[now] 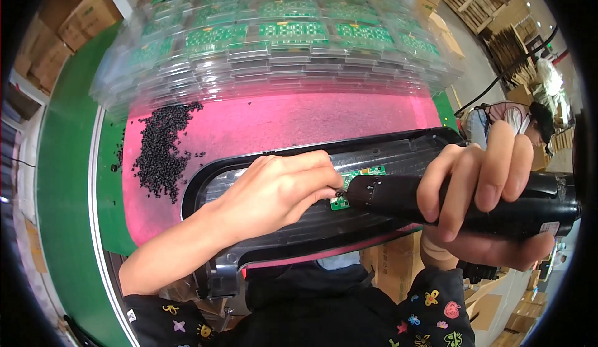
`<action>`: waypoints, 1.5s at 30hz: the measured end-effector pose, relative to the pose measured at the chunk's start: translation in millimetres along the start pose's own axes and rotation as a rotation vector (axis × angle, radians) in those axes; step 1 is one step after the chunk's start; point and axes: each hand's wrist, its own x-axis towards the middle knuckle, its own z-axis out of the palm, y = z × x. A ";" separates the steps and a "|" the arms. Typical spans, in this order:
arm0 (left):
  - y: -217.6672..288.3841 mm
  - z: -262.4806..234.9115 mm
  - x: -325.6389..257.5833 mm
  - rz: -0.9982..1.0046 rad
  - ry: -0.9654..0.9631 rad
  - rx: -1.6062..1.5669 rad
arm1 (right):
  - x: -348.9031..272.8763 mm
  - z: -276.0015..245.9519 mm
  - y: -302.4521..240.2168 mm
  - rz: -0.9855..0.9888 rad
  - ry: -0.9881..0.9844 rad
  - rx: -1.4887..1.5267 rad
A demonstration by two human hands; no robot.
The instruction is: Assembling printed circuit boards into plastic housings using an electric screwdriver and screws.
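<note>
Right hand (483, 188) wrapped tight round black electric screwdriver (461, 201), fingers curled over barrel top, thumb beneath; barrel held near level, nose aimed leftward at small green circuit board (356, 185). Probably held flat so bit meets board square. Left hand (280, 191) pinched at fingertips right at driver tip, thumb and forefinger pressed together on something tiny and dark, likely a screw; too small to confirm. Pinch sits touching bit end, presumably steadying screw against bit while lining up on board.

Circuit board: green, rectangular, small, partly hidden under left fingers and driver nose; pale markings and a few gold spots visible on top edge. Seated in long black plastic housing (374, 154), curved, ribbed inside, raised rim all round, lying across pink mat (274, 123) close to body. Housing low end overhanging mat edge toward lap.

Loose heap of small black screws (161, 151) on mat left of housing, within easy left-hand reach. Stacked clear plastic trays (280, 42) behind, holding more green boards in rows. Green bench surface (68, 160) under mat. Cardboard boxes (68, 29) far left. Another person (511, 120) bent over at right edge, well apart.
</note>
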 end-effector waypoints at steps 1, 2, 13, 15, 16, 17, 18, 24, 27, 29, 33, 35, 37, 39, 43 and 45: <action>-1.4 0.2 0.5 0.021 -0.031 -0.034 | 0.6 -2.9 1.3 0.012 -0.053 0.028; -1.9 0.2 -0.3 0.018 -0.032 -0.031 | -2.1 -4.1 -0.1 0.075 -0.052 0.052; 2.6 1.3 -0.3 -0.133 -0.047 0.115 | -16.9 -3.5 5.2 0.400 0.007 -0.101; 1.2 1.0 -2.7 -0.156 -0.050 0.116 | -14.3 -4.3 10.8 0.393 -0.095 -0.057; -0.5 0.9 -4.4 -0.142 -0.029 0.112 | -10.8 -5.5 15.0 0.381 -0.171 -0.022; -0.5 1.4 -4.1 -0.126 -0.010 0.106 | -6.6 -13.9 20.1 0.381 -0.316 0.036; -0.1 1.3 -3.3 -0.130 -0.006 0.103 | -5.5 -13.7 23.8 0.376 -0.349 0.097; 0.8 -0.7 -3.3 -0.117 -0.047 0.105 | -7.0 -8.0 29.5 0.356 -0.413 0.069; -5.1 1.9 -6.9 -0.093 -0.030 0.087 | -9.0 -1.2 28.3 0.377 -0.360 0.010; -6.5 4.4 -8.0 -0.063 -0.016 0.067 | -12.6 -2.2 27.7 0.371 -0.311 0.000; -2.4 3.6 -6.4 -0.063 -0.101 0.114 | -17.1 0.4 12.3 0.336 -0.155 -0.031; 1.6 2.9 -2.6 -0.019 -0.094 0.095 | -16.8 4.2 9.3 0.189 -0.044 0.020; 7.0 1.4 1.6 0.059 -0.060 0.080 | -11.6 7.6 3.9 0.051 0.043 0.026; 3.8 -0.3 1.7 0.085 -0.008 0.037 | -9.0 7.9 1.2 -0.013 0.066 0.020; 6.6 -2.6 2.5 0.076 0.028 -0.005 | -8.3 5.7 -0.7 -0.076 0.091 0.067; 5.2 -1.2 2.1 0.069 0.014 -0.013 | -7.7 3.5 -2.2 -0.082 0.071 0.063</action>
